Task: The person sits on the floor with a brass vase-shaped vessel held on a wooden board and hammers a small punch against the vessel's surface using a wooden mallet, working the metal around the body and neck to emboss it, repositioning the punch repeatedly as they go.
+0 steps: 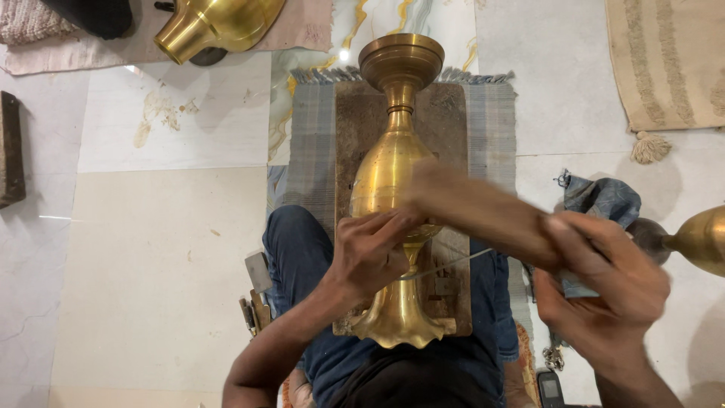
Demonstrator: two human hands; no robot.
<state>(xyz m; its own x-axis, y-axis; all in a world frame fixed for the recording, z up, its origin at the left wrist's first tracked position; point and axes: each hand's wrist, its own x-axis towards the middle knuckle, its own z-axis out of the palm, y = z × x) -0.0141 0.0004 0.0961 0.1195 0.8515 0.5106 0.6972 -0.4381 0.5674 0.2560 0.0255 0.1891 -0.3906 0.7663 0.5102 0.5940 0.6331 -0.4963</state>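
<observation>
Head view: my left hand (368,253) rests fingers-down on the lower belly of the tall brass vase (394,181), which lies lengthwise on a wooden board (445,121) over a striped grey mat (312,143) on the tiled floor (151,249), flared foot toward my lap. My right hand (604,291) has its grip pressed together around a blurred wooden mallet (483,208) whose far end sits at the vase's belly. A second brass vessel (215,24) lies at the upper left, another brass piece (698,238) at the right edge.
</observation>
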